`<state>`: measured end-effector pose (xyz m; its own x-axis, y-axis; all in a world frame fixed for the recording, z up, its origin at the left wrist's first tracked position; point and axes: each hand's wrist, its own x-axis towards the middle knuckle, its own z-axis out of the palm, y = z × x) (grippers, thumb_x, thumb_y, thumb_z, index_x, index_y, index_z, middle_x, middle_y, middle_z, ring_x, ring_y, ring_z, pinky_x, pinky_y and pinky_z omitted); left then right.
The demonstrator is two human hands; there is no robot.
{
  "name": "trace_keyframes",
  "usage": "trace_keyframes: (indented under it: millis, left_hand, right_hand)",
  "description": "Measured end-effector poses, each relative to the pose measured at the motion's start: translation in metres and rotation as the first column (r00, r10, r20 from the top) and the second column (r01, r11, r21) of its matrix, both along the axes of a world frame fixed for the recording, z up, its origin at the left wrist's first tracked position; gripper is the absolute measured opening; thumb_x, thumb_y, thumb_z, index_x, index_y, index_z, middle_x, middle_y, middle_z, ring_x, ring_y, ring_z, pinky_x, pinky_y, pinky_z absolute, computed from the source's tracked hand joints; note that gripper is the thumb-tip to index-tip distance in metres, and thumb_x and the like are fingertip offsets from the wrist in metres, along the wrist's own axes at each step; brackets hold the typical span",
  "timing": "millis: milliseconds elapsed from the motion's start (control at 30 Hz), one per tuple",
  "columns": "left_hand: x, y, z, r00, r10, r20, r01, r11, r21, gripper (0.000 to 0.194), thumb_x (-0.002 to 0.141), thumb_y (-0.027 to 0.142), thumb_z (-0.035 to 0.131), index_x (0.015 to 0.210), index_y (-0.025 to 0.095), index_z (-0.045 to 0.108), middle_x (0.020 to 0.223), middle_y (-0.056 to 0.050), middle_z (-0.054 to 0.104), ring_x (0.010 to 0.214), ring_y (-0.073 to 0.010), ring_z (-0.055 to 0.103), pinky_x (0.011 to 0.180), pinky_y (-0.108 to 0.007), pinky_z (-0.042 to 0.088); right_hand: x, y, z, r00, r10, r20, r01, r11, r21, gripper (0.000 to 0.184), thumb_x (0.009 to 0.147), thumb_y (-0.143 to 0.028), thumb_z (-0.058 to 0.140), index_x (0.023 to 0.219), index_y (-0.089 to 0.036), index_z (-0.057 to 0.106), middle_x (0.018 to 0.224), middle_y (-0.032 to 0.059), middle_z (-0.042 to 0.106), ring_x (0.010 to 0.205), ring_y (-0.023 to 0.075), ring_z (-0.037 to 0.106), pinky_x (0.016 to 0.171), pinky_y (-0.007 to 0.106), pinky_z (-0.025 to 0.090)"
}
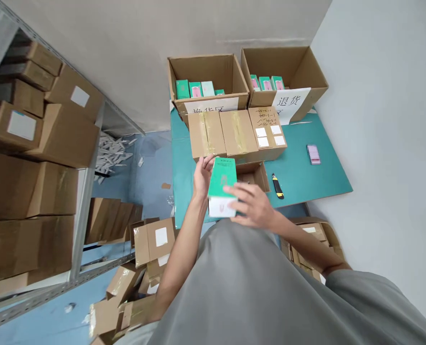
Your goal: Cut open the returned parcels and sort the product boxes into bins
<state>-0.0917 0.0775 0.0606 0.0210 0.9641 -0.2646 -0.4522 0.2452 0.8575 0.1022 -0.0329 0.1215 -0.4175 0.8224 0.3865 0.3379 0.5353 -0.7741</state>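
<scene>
A green-and-white carton [223, 178] is held up in front of me over the near edge of the table, its white end facing me. My left hand [202, 178] grips it along its left side, with the fingertips at the far corner. On the right side, my right hand [253, 203] has its fingers against the carton, slightly blurred. Just behind it, an open cardboard box [264, 177] sits on the table, partly covered by the carton and my hand. A black-and-yellow utility knife [278, 186] lies right of that box.
Sealed brown boxes [239, 132] stand in a row on the green table [306, 136]. Behind them, a left open bin [206, 62] and a right open bin [275, 55] hold similar cartons. A pink stack [313, 154] lies at right. Shelves [87, 206] and floor boxes crowd the left.
</scene>
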Motion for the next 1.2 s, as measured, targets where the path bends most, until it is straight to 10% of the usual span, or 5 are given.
trace_keyframes:
  millis: [233,400,733,967,1200]
  left_hand:
    - [0.023,0.001,0.006,1.000,-0.014,0.019,0.015,0.998,-0.066,0.054,0.088,0.067,0.081,0.118,0.022,0.077,0.114,-0.011,0.083,0.110,-0.0308,0.082,0.091,-0.041,0.064]
    - [0.031,-0.014,-0.006,0.995,-0.022,-0.099,0.008,0.989,-0.145,0.048,0.079,0.046,0.081,0.119,0.020,0.078,0.113,-0.011,0.085,0.104,-0.0293,0.081,0.089,-0.039,0.063]
    - [0.071,-0.021,0.026,0.971,-0.070,-0.227,0.068,0.998,-0.018,0.070,0.070,0.037,0.103,0.132,0.026,0.076,0.136,-0.011,0.075,0.101,-0.0216,0.078,0.100,-0.040,0.062]
    - [0.122,0.028,0.060,0.946,-0.031,-0.323,0.088,0.982,0.165,0.060,0.072,0.046,0.107,0.122,0.025,0.081,0.118,-0.007,0.074,0.090,-0.0177,0.073,0.089,-0.035,0.063]
    - [0.163,0.072,0.037,0.953,0.058,-0.297,-0.001,0.982,0.190,0.059,0.076,0.055,0.104,0.119,0.025,0.079,0.120,-0.009,0.074,0.110,-0.0249,0.074,0.089,-0.036,0.063]
  right_hand:
    - [0.021,-0.005,-0.028,0.996,0.093,-0.003,-0.092,0.995,0.034,0.026,0.092,-0.045,0.094,0.112,-0.045,0.078,0.145,-0.0039,0.081,0.135,0.0326,0.074,0.112,0.057,0.064]
    - [0.046,0.040,-0.013,0.949,-0.207,-0.240,0.190,0.977,-0.093,0.054,0.079,-0.054,0.101,0.123,-0.040,0.073,0.154,0.0077,0.072,0.145,0.0407,0.065,0.124,0.069,0.054]
    - [0.114,0.176,-0.079,0.531,-0.713,-0.458,0.344,0.675,-0.652,0.059,0.085,-0.081,0.084,0.106,-0.030,0.064,0.111,0.0042,0.072,0.115,0.0268,0.071,0.085,0.034,0.063]
    - [0.130,0.178,-0.115,0.524,-0.752,-0.400,0.103,0.522,-0.847,0.072,0.080,-0.094,0.076,0.105,-0.026,0.074,0.088,0.0006,0.073,0.079,0.0199,0.070,0.059,0.030,0.054]
    - [0.145,0.168,-0.132,0.480,-0.825,-0.298,-0.039,0.319,-0.947,0.071,0.074,-0.093,0.083,0.081,-0.026,0.061,0.067,-0.0055,0.062,0.055,0.0102,0.059,0.043,0.022,0.038]
